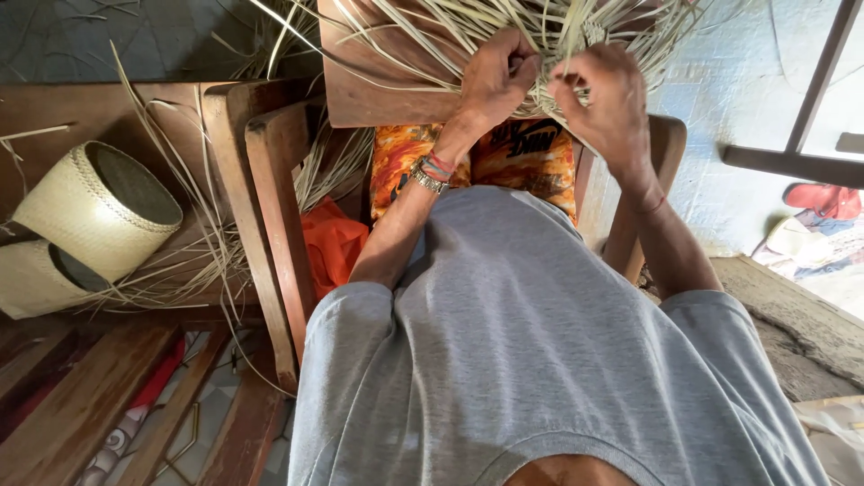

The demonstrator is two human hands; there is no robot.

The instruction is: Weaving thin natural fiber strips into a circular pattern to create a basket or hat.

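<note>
I look straight down my grey shirt at both hands raised in front of me. My left hand (pixel 494 76), with bracelets at the wrist, grips pale palm-leaf strips (pixel 432 36) of a half-woven mat piece (pixel 576 31) lying on a wooden board (pixel 360 90). My right hand (pixel 607 94) pinches other strips of the same weave beside it. Loose strip ends fan out to the left and past the top edge. Fingers of both hands are curled around the strips.
Two finished woven baskets (pixel 99 207) lie on their sides on a wooden bench at the left. A wooden chair frame (pixel 270 198) surrounds my lap, with orange patterned cloth (pixel 531 153) under the board. A red item (pixel 823 198) lies at the right.
</note>
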